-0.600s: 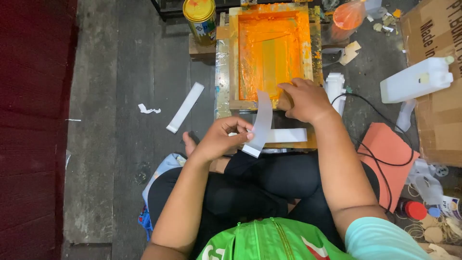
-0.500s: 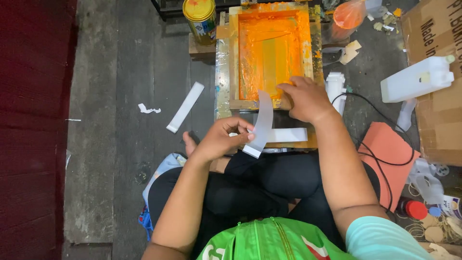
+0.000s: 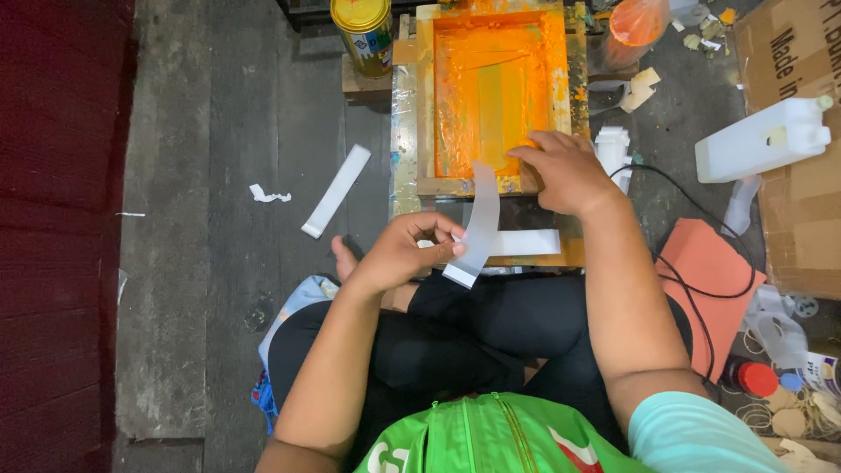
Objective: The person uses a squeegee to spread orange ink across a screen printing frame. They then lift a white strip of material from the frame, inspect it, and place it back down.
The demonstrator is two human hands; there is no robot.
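**A white strip held over an orange frame**

The left hand [image 3: 399,254] is pinching a white strip [image 3: 477,228] between thumb and fingertips. The strip is bending up in a curve, with its low end near the person's knees and its top end by the bottom edge of the frame [image 3: 491,88]. The other fingers of this hand are curling in close together.

The right hand [image 3: 561,171] is lying on the bottom right corner of the frame. Its fingers are close together and pointing left, pressing down on the wood. It may be touching the top of the strip too, but that is hard to see from here.

The frame is wooden and full of bright orange ink. A second strip [image 3: 521,243] is lying flat just under it, behind the held one. A third strip [image 3: 335,190] is lying on the floor [image 3: 193,289] to the left, with a small white scrap [image 3: 267,194] near it.

A yellow can [image 3: 363,33] is standing at the frame's top left. A white jug [image 3: 760,140] is lying to the right, near a cardboard box [image 3: 802,52]. A black cable [image 3: 692,289] is running over an orange pad [image 3: 710,280] beside the person's right leg.
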